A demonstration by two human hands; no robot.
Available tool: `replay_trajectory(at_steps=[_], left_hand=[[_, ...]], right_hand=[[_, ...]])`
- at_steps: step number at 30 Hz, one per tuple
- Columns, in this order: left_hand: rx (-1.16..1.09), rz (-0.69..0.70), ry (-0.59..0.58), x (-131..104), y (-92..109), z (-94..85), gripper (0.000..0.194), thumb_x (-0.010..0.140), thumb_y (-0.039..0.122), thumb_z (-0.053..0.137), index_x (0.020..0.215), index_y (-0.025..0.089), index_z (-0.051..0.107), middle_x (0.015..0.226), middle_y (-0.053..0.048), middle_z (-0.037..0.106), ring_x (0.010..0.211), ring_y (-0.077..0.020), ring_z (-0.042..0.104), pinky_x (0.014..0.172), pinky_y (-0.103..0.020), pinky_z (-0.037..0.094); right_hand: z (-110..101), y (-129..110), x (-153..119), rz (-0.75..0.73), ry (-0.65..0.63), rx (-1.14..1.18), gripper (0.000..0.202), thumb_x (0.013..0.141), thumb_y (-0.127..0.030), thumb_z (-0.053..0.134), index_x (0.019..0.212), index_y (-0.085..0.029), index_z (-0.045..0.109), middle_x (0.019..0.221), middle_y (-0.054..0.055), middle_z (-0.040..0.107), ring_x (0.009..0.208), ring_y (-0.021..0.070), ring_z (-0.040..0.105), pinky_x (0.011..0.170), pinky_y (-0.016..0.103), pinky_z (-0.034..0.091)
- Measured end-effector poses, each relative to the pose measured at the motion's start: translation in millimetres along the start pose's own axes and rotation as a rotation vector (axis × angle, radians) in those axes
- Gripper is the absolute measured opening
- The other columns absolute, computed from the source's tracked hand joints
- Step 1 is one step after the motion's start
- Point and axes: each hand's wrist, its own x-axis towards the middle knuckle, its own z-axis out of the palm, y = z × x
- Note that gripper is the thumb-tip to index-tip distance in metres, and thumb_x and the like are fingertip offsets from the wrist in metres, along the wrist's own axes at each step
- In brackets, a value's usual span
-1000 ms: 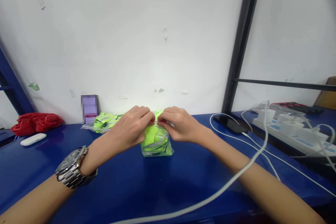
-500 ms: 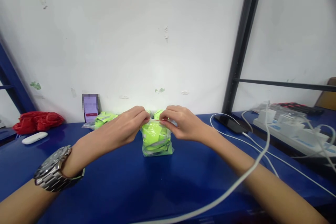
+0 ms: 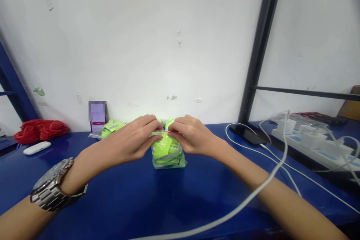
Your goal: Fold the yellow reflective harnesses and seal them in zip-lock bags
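Note:
A clear plastic bag (image 3: 168, 153) stands upright on the blue table, with folded neon-yellow fabric and grey reflective strips inside. Along its top edge, my left hand (image 3: 139, 135) pinches the left part between thumb and fingers. My right hand (image 3: 189, 135) pinches the same edge close by on the right. Between the two hands a short stretch of the bag's edge shows as a thin line. Behind my hands lies more neon-yellow material (image 3: 112, 126) in clear plastic, partly covered by my left hand. A metal wristwatch (image 3: 56, 185) is on my left wrist.
A phone (image 3: 98, 116) leans on the wall at the left. Beside it are a red bundle (image 3: 41, 130) and a white oval object (image 3: 37, 148). At the right lie a dark phone (image 3: 246, 134) on a cable and a power strip (image 3: 312, 144) with chargers. A white cable (image 3: 242, 204) crosses the foreground.
My right hand has moved left along the bag's top edge, nearer to my left hand. Both hands still pinch the bag, which stays in place.

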Motion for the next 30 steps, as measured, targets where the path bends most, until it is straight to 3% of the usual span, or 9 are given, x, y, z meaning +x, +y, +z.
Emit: replay_trajectory(at_steps=[3, 7, 12, 21, 24, 28, 30], left_hand=[[0.043, 0.042, 0.038, 3, 4, 1.3, 0.015, 0.096, 0.016, 0.034, 0.09, 0.017, 0.047, 0.084, -0.004, 0.049, 0.074, -0.0164, 0.046, 0.066, -0.03, 0.038], [0.193, 0.061, 0.063, 6, 6, 8.4, 0.019, 0.08, 0.0, 0.036, 0.082, 0.017, 0.044, 0.08, -0.005, 0.049, 0.07, -0.0178, 0.044, 0.065, -0.031, 0.038], [0.305, 0.073, 0.145, 6, 2, 16.0, 0.026, 0.066, -0.005, 0.037, 0.075, 0.018, 0.043, 0.073, -0.004, 0.048, 0.061, -0.0169, 0.038, 0.059, -0.03, 0.034], [0.171, 0.024, 0.093, 5, 0, 6.9, 0.02, 0.083, 0.001, 0.035, 0.083, 0.015, 0.049, 0.079, -0.005, 0.051, 0.069, -0.0177, 0.047, 0.063, -0.03, 0.036], [0.106, -0.014, 0.066, 5, 1, 5.8, 0.018, 0.091, 0.01, 0.035, 0.088, 0.015, 0.051, 0.082, -0.006, 0.052, 0.072, -0.0181, 0.049, 0.066, -0.032, 0.038], [-0.02, -0.002, 0.028, 10, 5, 5.2, 0.018, 0.096, 0.024, 0.04, 0.104, 0.017, 0.054, 0.094, -0.008, 0.054, 0.082, -0.0192, 0.052, 0.073, -0.033, 0.042], [-0.044, 0.033, 0.014, 16, 9, 4.5, 0.019, 0.096, 0.024, 0.039, 0.103, 0.017, 0.056, 0.093, -0.008, 0.055, 0.081, -0.019, 0.052, 0.073, -0.033, 0.042]], right_hand=[[-3, -3, 0, -0.004, -0.015, 0.053, 0.017, 0.09, -0.016, 0.043, 0.085, -0.014, 0.059, 0.077, 0.007, 0.061, 0.069, 0.0152, 0.05, 0.066, 0.03, 0.036], [-8, -9, 1, 0.014, -0.029, 0.082, 0.016, 0.09, -0.019, 0.046, 0.086, -0.014, 0.06, 0.079, 0.007, 0.061, 0.071, 0.0158, 0.051, 0.066, 0.03, 0.038], [-13, -8, -7, 0.073, -0.02, 0.122, 0.01, 0.086, -0.015, 0.049, 0.086, -0.015, 0.059, 0.077, 0.005, 0.059, 0.069, 0.0146, 0.049, 0.064, 0.028, 0.038], [-18, 1, -19, 0.206, 0.075, 0.307, 0.004, 0.083, -0.013, 0.057, 0.083, -0.014, 0.06, 0.072, 0.001, 0.061, 0.062, 0.0107, 0.052, 0.06, 0.023, 0.04], [-20, 1, -19, 0.23, 0.072, 0.319, 0.005, 0.081, -0.011, 0.057, 0.08, -0.014, 0.06, 0.068, 0.0, 0.06, 0.059, 0.0095, 0.05, 0.057, 0.022, 0.038], [-17, 0, -17, 0.162, 0.069, 0.242, 0.009, 0.083, -0.01, 0.053, 0.077, -0.014, 0.058, 0.066, 0.0, 0.055, 0.057, 0.0094, 0.044, 0.056, 0.022, 0.035], [-13, -1, -15, 0.106, 0.077, 0.203, 0.011, 0.083, -0.008, 0.049, 0.076, -0.014, 0.057, 0.067, 0.001, 0.052, 0.058, 0.01, 0.042, 0.055, 0.023, 0.033]])
